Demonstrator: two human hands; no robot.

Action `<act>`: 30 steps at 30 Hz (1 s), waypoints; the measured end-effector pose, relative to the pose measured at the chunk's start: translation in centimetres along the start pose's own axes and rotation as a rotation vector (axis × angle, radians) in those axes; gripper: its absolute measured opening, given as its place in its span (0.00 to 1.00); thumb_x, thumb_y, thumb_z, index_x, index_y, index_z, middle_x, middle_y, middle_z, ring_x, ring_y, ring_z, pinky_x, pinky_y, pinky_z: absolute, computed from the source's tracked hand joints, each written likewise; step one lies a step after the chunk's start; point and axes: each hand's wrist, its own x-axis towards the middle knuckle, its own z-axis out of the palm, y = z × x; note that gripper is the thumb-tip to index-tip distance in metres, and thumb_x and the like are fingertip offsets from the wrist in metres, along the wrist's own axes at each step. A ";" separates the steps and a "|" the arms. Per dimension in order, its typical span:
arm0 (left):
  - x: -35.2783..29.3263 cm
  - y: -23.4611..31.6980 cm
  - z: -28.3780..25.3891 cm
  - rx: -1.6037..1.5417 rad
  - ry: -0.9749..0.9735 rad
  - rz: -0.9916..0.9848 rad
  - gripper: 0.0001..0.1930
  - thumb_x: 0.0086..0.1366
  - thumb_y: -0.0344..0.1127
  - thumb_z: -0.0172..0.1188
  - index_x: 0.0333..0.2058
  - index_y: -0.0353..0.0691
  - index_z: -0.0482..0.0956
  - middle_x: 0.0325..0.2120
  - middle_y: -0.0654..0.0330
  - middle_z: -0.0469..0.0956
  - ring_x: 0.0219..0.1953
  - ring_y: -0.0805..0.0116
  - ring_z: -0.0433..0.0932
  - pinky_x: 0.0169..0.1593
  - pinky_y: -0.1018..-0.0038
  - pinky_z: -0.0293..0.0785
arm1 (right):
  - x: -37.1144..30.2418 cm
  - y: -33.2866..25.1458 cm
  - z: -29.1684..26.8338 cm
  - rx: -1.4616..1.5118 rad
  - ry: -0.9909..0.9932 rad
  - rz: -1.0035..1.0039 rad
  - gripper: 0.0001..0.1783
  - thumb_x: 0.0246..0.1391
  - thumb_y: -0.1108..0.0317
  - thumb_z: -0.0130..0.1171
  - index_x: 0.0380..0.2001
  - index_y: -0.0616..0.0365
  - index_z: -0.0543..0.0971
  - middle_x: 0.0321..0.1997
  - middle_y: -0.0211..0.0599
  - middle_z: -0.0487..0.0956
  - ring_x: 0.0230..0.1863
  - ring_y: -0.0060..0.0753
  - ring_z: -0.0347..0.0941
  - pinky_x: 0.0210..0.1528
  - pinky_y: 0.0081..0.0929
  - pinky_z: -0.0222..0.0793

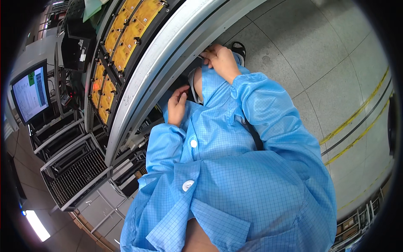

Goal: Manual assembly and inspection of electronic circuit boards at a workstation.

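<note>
A light-blue coat (pixel 260 193) checked with a fine dark grid carries white buttons (pixel 188 185) along its front edge. Orange-yellow panels (pixel 122 44) gleam within the edges of a black frame (pixel 142 48). Toward the right edge of a grey floor (pixel 281 63), yellow stripes (pixel 344 125) flank a dark line (pixel 344 139).

Here on a factory floor, yellow panels (pixel 121 52) sit clamped in a black frame (pixel 110 67) near a lit monitor (pixel 30 90) and a slotted rack (pixel 75 174); the dress is a gridded blue smock (pixel 252 185), and yellow lines (pixel 349 121) run along the grey tiles (pixel 281 63) beside us.
</note>
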 end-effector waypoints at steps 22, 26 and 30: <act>-20.5 -0.8 -5.3 0.508 -0.080 0.125 0.30 0.59 0.44 0.60 0.62 0.55 0.67 0.70 0.47 0.41 0.69 0.38 0.43 0.69 0.51 0.43 | -1.5 0.4 -1.3 -0.112 0.152 -0.259 0.15 0.61 0.75 0.53 0.50 0.69 0.74 0.45 0.43 0.81 0.48 0.29 0.77 0.53 0.25 0.71; -19.3 1.3 -5.5 0.561 -0.095 0.073 0.29 0.63 0.30 0.54 0.62 0.63 0.67 0.70 0.52 0.42 0.69 0.35 0.44 0.68 0.48 0.47 | -4.3 -4.8 -3.5 -0.163 0.225 -0.219 0.13 0.65 0.70 0.49 0.49 0.65 0.74 0.45 0.44 0.80 0.48 0.32 0.76 0.54 0.25 0.69; -18.2 0.6 -5.6 0.662 -0.079 -0.012 0.30 0.55 0.39 0.60 0.59 0.62 0.71 0.70 0.50 0.45 0.69 0.37 0.46 0.68 0.48 0.49 | -4.1 -15.1 -4.3 -0.250 0.374 -0.679 0.11 0.65 0.72 0.47 0.47 0.61 0.75 0.42 0.39 0.79 0.45 0.30 0.75 0.51 0.25 0.69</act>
